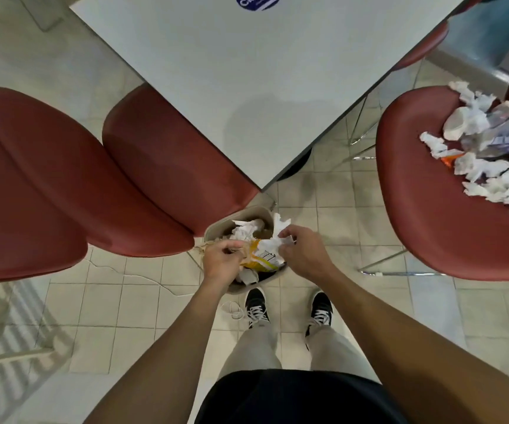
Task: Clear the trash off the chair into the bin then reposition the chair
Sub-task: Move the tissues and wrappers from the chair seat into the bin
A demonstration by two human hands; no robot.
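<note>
Trash (492,166) lies heaped on the red chair (424,191) at the right of the desk (247,87). Below the desk corner, the bin (248,220) stands on the floor, full of paper. Above it, the left hand (221,260) grips a brown wrapper (248,254), and the right hand (300,250) pinches a white crumpled paper (270,244) with curled fingers (282,237).

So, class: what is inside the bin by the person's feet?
The bin holds crumpled white paper and a yellow wrapper. Both hands cover part of it, and anything deeper is hidden.

tabletop (247,87): pale, blue sticker (258,1) at far edge | two red chairs (78,179) left | tiled floor (124,301) | white cord (155,283) on floor
</note>
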